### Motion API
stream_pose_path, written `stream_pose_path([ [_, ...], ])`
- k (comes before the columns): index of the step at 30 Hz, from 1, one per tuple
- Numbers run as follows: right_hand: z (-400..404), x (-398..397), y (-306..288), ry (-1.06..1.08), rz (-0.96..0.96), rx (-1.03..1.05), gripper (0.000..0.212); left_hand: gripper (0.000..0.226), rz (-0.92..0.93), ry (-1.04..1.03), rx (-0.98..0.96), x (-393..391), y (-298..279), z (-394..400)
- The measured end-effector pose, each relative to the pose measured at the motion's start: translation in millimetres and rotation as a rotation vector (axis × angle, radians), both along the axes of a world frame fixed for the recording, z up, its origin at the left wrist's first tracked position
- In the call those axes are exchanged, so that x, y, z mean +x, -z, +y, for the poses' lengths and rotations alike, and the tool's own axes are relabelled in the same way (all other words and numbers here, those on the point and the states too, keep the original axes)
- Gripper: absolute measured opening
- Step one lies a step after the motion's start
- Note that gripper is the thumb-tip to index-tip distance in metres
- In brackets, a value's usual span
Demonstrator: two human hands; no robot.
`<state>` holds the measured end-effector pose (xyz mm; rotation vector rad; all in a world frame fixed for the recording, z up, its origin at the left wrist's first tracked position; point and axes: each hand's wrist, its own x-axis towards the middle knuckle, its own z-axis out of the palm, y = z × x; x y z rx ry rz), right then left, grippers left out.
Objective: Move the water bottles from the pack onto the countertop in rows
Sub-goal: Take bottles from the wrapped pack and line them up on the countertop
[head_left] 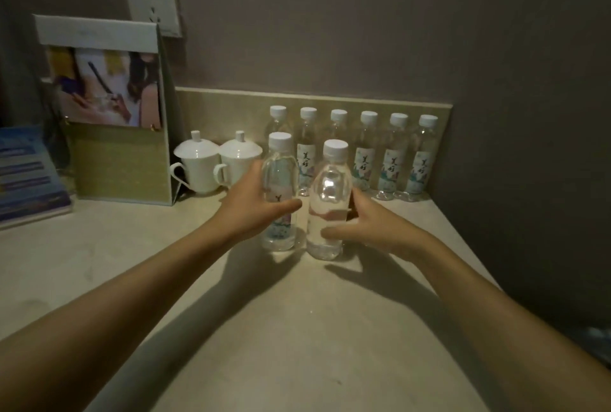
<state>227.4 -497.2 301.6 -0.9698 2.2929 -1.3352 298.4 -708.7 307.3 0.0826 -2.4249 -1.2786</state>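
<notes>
Six bottles (352,153): far row by the wall.
Left hand (254,203): grasping left bottle (279,193).
Right hand (370,223): grasping right bottle (329,203).

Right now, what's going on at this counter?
A person is lining up water bottles on the countertop. Six capped bottles stand in a back row along the wall. The left hand grips one bottle and the right hand grips another, both upright, side by side in front of that row, seemingly starting a second row. Two lidded cups sit to the left. The pack is not in view.
</notes>
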Motion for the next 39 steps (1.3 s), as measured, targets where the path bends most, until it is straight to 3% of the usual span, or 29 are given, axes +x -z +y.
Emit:
stream_pose_path([
  [2,6,3,7,-0.009,-0.086,0.023,0.058,0.065,-0.127,0.092,0.13,4,3,-5],
  [4,2,9,12,0.074,-0.01,0.025,0.055,0.055,-0.165,0.111,0.181,7,8,-6],
  [7,-18,19,15,0.257,0.242,0.115,0.063,0.04,-0.088,0.054,0.09,10,15,-6],
  [9,-35,27,19,0.412,0.384,0.179,0.071,0.041,-0.074,0.026,0.054,11,18,-6],
  [15,-59,36,36,0.578,0.512,0.137,0.079,0.048,-0.016,-0.051,0.02,13,29,-8],
  [17,-65,34,36,0.594,0.473,0.123,0.082,0.048,-0.028,-0.056,0.031,11,27,-10],
  [20,-59,28,32,0.443,0.229,0.023,0.088,0.052,-0.065,-0.012,0.07,8,22,-14],
  [23,-40,23,28,0.286,0.063,-0.031,0.066,0.054,-0.071,0.015,0.034,11,24,-15],
  [29,-43,17,36,0.337,0.259,0.02,0.055,0.045,-0.05,-0.067,-0.041,4,41,-14],
  [39,-61,-13,41,0.522,0.307,0.06,0.045,0.043,-0.007,-0.177,0.011,-29,45,-5],
])
